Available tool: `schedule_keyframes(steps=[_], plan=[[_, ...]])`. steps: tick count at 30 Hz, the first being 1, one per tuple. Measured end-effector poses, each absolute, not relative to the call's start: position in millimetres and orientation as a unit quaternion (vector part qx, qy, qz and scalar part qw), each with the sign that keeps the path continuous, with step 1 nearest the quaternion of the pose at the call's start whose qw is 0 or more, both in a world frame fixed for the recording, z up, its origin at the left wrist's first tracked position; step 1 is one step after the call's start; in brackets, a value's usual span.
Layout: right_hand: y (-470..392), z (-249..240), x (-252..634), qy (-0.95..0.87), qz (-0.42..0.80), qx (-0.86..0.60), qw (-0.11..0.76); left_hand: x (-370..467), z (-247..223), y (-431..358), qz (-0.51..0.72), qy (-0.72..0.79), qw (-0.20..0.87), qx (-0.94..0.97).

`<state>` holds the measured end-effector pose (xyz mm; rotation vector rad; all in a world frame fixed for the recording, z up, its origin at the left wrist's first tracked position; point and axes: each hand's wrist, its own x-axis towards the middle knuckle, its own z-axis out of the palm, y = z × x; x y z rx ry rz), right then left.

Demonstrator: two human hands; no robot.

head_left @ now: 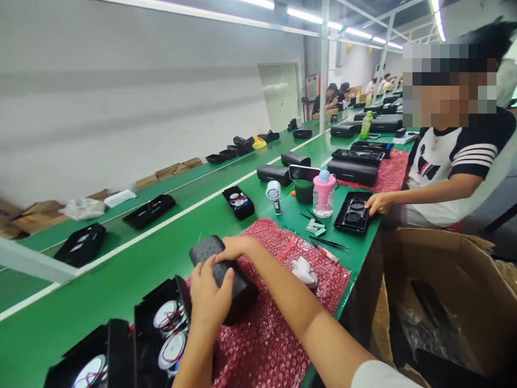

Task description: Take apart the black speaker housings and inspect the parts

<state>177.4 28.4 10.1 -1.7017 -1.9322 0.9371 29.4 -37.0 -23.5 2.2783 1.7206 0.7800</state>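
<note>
A black elongated casing with rounded edges lies over the red bubble wrap and the green surface. My left hand rests on its near side, fingers bent over the top. From the right, my right hand reaches across and closes its fingers on the casing's upper far part. Just left of my left forearm stands an open black housing with round white-backed speakers and red wires. A second such housing is at the bottom left. A crumpled white cloth lies on the bubble wrap.
Tweezers, a pink bottle, a small fan and a green round container stand or lie beyond. At right, a person's hand touches a black tray. An open cardboard box is below the bench edge.
</note>
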Motion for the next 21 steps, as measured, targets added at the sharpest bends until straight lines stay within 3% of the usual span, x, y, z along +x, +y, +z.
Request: schedule_keyframes(steps=[8,18,21], plan=[[32,-24,174,-0.574,0.551,-0.576,0.189,36,-18,-48,0.299,0.628,0.237,0.678],[32,-33,165,-0.544,0.555,-0.574,0.257,26,-10,-48,0.303,0.632,0.347,0.623],[22,-15,163,-0.553,0.525,-0.579,0.288,19,-4,-46,0.390,0.618,0.390,0.560]])
